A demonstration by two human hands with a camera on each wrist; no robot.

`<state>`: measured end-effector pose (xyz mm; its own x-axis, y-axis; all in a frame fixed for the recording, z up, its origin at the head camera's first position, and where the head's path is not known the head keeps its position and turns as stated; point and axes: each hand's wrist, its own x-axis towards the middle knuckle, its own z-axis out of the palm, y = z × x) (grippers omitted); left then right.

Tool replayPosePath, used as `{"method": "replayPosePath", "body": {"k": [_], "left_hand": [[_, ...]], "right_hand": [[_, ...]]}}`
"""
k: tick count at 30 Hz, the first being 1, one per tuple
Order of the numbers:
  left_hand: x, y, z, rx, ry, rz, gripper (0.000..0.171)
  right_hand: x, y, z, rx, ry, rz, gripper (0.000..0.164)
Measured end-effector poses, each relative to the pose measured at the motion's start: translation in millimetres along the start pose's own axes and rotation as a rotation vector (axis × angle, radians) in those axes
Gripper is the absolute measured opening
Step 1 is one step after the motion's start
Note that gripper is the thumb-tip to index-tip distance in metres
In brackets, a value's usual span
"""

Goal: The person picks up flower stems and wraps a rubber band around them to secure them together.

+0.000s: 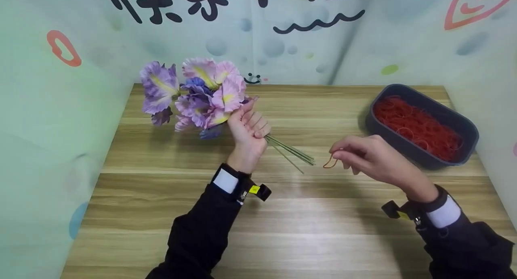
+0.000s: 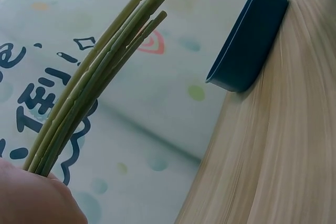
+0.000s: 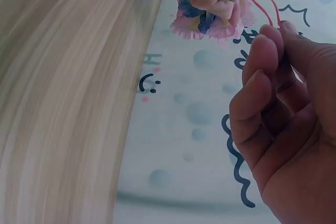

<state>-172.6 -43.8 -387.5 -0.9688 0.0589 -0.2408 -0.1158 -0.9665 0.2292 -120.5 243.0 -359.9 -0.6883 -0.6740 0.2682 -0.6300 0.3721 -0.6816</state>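
Note:
In the head view my left hand (image 1: 249, 135) grips a bunch of artificial flowers (image 1: 227, 94) by the stems, just below the blooms. The petals are purple, pink and blue with yellow streaks. Bare green stems (image 1: 291, 150) stick out of the fist to the right, one splayed lower than the others; the left wrist view shows the stems (image 2: 89, 85) close up. My right hand (image 1: 369, 158) pinches a red rubber band (image 1: 330, 162) between thumb and forefinger. In the right wrist view the rubber band (image 3: 269, 4) hangs as a narrow loop, apart from the stem ends.
A dark blue-grey plastic box (image 1: 470, 143) full of red rubber bands (image 1: 420, 127) stands at the back right of the wooden table (image 1: 282, 230). Behind the table rises a pale printed backdrop (image 1: 282, 65), which also runs along both sides.

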Motion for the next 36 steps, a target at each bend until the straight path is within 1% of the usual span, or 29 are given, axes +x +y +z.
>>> {"method": "replayPosePath", "body": {"k": [2,6,8,14,21,26,31,36], "left_hand": [[-0.4,-1.2,-0.3,0.003,-0.007,-0.002,0.026],[-1.5,-4.1,-0.8,0.015,-0.009,-0.01,0.037],[-2.2,-5.6,-1.0,0.016,-0.011,-0.018,0.037],[-3.8,-8.7,-0.4,0.014,-0.02,-0.043,0.029],[-5.9,-10.1,0.2,0.017,-0.006,-0.071,0.046],[-8.4,-12.9,0.4,0.029,-0.011,-0.09,0.052],[-10.4,-16.5,1.1,0.027,-0.017,-0.105,0.054],[-12.2,-19.3,2.3,0.039,-0.009,-0.096,0.053]], "right_hand": [[3,1,4,0.025,-0.003,-0.003,0.015],[9,4,12,0.058,-0.006,-0.012,0.015],[11,6,15,0.076,-0.007,-0.007,0.014],[13,11,23,0.138,-0.022,0.07,0.01],[16,17,28,0.171,-0.038,0.119,0.008],[19,18,31,0.207,-0.042,0.142,0.009],[24,16,38,0.231,-0.043,0.133,0.009],[29,13,46,0.219,-0.002,0.1,0.008]]}}
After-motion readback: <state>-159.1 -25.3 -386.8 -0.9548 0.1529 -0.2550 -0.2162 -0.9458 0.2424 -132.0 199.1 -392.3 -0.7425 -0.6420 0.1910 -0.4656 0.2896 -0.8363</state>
